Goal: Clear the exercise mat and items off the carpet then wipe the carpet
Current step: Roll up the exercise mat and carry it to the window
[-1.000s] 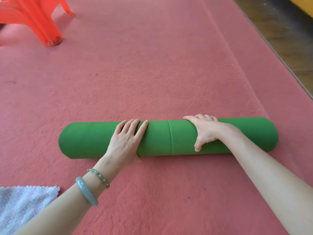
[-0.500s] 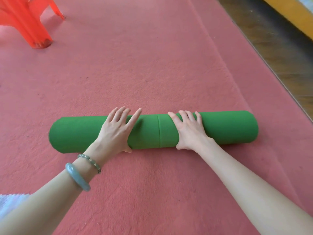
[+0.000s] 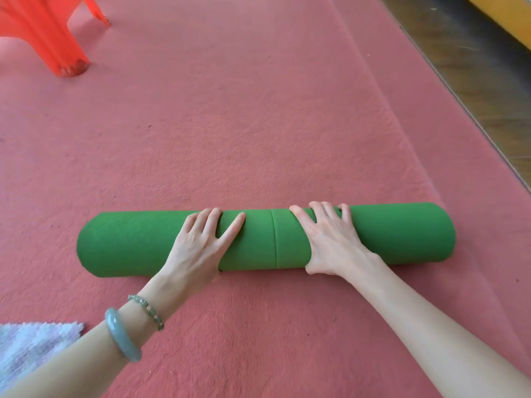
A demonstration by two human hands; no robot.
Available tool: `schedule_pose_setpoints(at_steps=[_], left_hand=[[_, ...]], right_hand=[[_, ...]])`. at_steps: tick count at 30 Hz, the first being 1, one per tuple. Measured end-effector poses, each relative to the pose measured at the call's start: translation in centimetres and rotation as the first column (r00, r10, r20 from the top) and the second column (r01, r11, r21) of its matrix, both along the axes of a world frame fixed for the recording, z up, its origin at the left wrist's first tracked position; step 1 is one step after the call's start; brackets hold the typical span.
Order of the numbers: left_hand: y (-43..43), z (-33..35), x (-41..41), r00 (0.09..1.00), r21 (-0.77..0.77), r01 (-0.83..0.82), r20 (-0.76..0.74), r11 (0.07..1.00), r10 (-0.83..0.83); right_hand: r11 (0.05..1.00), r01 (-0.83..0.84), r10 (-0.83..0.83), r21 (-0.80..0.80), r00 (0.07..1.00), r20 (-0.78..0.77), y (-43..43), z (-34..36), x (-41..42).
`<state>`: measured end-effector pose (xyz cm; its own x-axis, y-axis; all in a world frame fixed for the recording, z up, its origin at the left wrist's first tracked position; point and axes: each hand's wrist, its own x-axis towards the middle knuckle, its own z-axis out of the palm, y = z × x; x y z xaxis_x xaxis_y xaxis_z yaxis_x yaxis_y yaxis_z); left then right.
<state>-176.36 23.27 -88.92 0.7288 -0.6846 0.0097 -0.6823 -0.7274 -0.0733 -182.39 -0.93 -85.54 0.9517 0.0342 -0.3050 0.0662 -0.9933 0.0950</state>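
Note:
The green exercise mat (image 3: 129, 242) lies rolled into a tight tube across the red carpet (image 3: 258, 110), with a seam line near its middle. My left hand (image 3: 198, 245) wraps over the roll left of the seam, its fingers reaching across the top and its thumb tucked under the near side. My right hand (image 3: 333, 242) grips the roll just right of the seam, with the fingertips curled over the far side and the thumb low on the near side. The roll rests on the carpet.
A pale fluffy cloth (image 3: 31, 346) lies on the carpet at the lower left, by my left forearm. A red plastic stool (image 3: 48, 33) stands at the far left. The carpet's right edge meets a dark wooden floor (image 3: 474, 61).
My right hand turned from a sideways hold to lying across the roll. Both hands' fingers now curl further over its top. The roll has stayed in about the same place.

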Motion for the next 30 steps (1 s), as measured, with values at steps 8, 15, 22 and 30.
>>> schedule_pose_setpoints(at_steps=[8,15,22,30], left_hand=[[1.7,0.2,-5.8,0.996,0.054,0.006,-0.092,0.999,-0.001],[0.9,2.2,-1.4,0.973,0.177,0.048,-0.23,0.983,-0.006],[-1.2,2.3,-1.9,0.982,-0.006,0.009,-0.19,1.0,-0.01],[-3.4,0.6,-1.1,0.991,0.103,-0.009,-0.129,0.995,0.022]], right_hand=[[0.999,-0.041,0.043,0.033,0.995,-0.092,1.2,0.5,-4.8],[0.997,0.003,0.025,0.079,0.939,-0.344,0.3,1.7,0.6],[0.988,0.106,-0.027,0.112,0.835,-0.549,-0.6,2.4,4.7],[0.95,0.22,-0.168,0.223,0.958,-0.233,-2.0,2.8,3.6]])
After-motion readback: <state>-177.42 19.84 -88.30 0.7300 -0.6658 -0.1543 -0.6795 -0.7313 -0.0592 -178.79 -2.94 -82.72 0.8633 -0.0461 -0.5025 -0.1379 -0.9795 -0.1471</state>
